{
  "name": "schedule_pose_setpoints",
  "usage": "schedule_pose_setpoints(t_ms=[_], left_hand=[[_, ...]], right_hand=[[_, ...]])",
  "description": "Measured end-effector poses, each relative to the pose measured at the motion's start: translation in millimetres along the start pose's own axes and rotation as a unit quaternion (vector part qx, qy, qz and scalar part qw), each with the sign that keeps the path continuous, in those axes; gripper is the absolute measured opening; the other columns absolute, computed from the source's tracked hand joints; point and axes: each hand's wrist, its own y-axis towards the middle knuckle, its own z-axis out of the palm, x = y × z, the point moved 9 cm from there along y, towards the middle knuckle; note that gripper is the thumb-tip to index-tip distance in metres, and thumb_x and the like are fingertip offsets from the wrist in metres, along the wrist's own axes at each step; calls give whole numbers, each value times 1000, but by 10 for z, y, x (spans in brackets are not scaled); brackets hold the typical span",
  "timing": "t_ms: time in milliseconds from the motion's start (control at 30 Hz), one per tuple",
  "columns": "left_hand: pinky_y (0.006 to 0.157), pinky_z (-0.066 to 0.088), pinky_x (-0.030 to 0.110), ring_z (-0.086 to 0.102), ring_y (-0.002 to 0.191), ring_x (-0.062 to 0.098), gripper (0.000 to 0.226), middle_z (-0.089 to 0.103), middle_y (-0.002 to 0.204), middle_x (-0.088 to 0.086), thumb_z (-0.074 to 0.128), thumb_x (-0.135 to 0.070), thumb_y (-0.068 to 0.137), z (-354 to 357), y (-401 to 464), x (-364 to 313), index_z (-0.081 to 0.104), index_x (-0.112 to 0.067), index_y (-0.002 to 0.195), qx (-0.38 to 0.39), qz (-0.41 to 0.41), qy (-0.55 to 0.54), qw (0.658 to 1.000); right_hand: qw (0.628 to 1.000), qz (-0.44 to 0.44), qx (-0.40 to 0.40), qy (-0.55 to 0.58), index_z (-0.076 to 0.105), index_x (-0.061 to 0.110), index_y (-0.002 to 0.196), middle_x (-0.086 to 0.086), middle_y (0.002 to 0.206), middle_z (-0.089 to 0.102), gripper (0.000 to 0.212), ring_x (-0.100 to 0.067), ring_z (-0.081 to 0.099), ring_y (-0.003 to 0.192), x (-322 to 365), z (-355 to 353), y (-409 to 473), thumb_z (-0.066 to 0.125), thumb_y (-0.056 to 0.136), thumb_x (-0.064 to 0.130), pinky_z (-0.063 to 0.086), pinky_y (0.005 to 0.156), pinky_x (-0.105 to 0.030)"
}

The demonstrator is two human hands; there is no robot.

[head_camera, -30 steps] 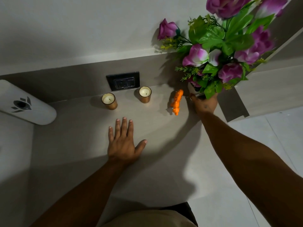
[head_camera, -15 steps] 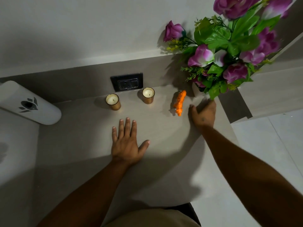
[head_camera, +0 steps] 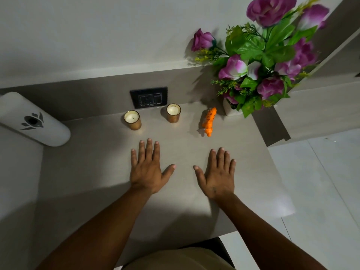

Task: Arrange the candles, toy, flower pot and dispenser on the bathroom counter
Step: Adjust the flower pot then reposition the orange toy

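Note:
Two candles in copper-coloured glasses, the left candle (head_camera: pixel 132 120) and the right candle (head_camera: pixel 173 113), stand near the back of the beige counter (head_camera: pixel 87 162). An orange toy tiger (head_camera: pixel 209 121) stands to their right. Behind it, at the back right corner, sits a white flower pot (head_camera: pixel 229 111) with purple flowers and green leaves. A white dispenser (head_camera: pixel 33 118) with a dark flower mark lies at the far left. My left hand (head_camera: pixel 149 168) and my right hand (head_camera: pixel 217 173) rest flat on the counter, fingers spread, holding nothing.
A black wall socket (head_camera: pixel 149 96) sits in the backsplash behind the candles. The counter ends at the right, where a pale tiled floor (head_camera: pixel 321 182) lies below. A pale wall rises behind the counter.
My right hand has let go of the flower pot and drawn back to lie flat beside my left hand. The pot stands at the back right corner.

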Motion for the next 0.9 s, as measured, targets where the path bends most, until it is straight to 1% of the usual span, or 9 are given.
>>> schedule_pose_setpoints(t_ms=[67, 167, 233, 300, 367, 467, 567, 633, 900], left_hand=[[125, 5, 60, -5, 157, 35, 101, 2, 171, 10, 8, -88, 88, -1, 2, -2, 2, -19, 162, 4, -1, 1, 1000], [125, 4, 60, -7, 156, 34, 101, -1, 171, 9, 6, -88, 88, 4, 4, -4, 0, -20, 162, 10, 1, 2, 1000], [125, 3, 60, -9, 156, 34, 102, -3, 171, 9, 4, -88, 87, 0, 1, -2, -1, -20, 162, 15, 0, 6, 1000], [125, 3, 60, -9, 156, 34, 102, -2, 171, 9, 4, -88, 87, -11, -6, -5, 0, -20, 162, 14, 1, 8, 1000], [125, 4, 60, -8, 156, 34, 101, -1, 171, 10, 5, -87, 88, -31, -12, -13, 1, -19, 162, 10, 2, 6, 1000], [125, 3, 60, -9, 156, 34, 101, -3, 171, 10, 3, -87, 87, -33, -13, -17, -1, -20, 162, 13, 1, 10, 1000], [125, 2, 59, -10, 156, 34, 101, -3, 171, 9, 4, -87, 87, -40, -17, -20, -1, -20, 162, 12, -1, 10, 1000], [125, 3, 59, -10, 156, 34, 100, -3, 171, 9, 4, -87, 88, -44, -22, -25, -1, -20, 162, 12, -2, 10, 1000], [125, 2, 59, -11, 156, 33, 101, -3, 171, 9, 5, -87, 87, -44, -22, -17, 0, -20, 162, 10, -4, -1, 1000]], right_hand=[[999, 1, -7, 31, 6, 14, 162, -11, 169, -3, 93, -27, -12, 155, -7, -39, 40, 16, 95, 78, -8, 124, -49], [991, -8, -21, 131, 2, 18, 161, -7, 170, -1, 86, -27, 2, 156, 40, -173, 204, 30, 99, 71, 20, 124, -51], [983, -17, -30, 180, -1, 26, 161, -3, 170, -4, 79, -34, 17, 153, 113, -314, 382, 36, 102, 64, 42, 112, -53], [979, -25, -40, 197, -1, 28, 161, -2, 170, -6, 75, -40, 35, 145, 183, -450, 594, 41, 103, 55, 54, 97, -52], [977, -23, -42, 206, -1, 29, 161, -4, 170, -5, 75, -42, 44, 139, 224, -551, 791, 45, 105, 46, 55, 91, -49], [978, -17, -32, 204, 2, 32, 162, -4, 171, -1, 68, -43, 46, 136, 253, -626, 984, 43, 107, 37, 51, 94, -50], [984, -29, -20, 176, 9, 28, 162, -1, 171, 0, 60, -44, 51, 130, 287, -639, 1083, 38, 109, 30, 51, 94, -50], [986, -18, -10, 167, 9, 29, 162, 0, 171, 1, 59, -44, 53, 127, 273, -627, 1143, 36, 110, 26, 51, 93, -49], [983, -17, -17, 180, 6, 28, 163, -1, 171, 2, 64, -40, 45, 137, 270, -635, 1223, 41, 109, 30, 48, 99, -46]])
